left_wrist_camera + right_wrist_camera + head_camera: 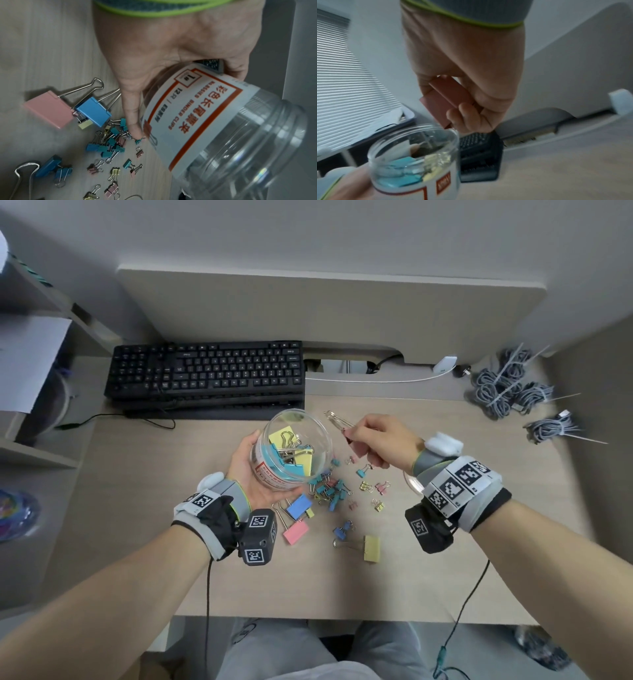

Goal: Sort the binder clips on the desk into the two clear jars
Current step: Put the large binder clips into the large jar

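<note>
The left hand is wrapped around a clear jar, holding it tilted above the tabletop with large yellow and blue clips inside. The right hand pinches a large pink clip just beside the jar's mouth. Small clips lie scattered below, with a keyboard behind.

The jar label reads "BINDER CLIPS"; "12" beside it; "1#" boxed at its corner.
</note>
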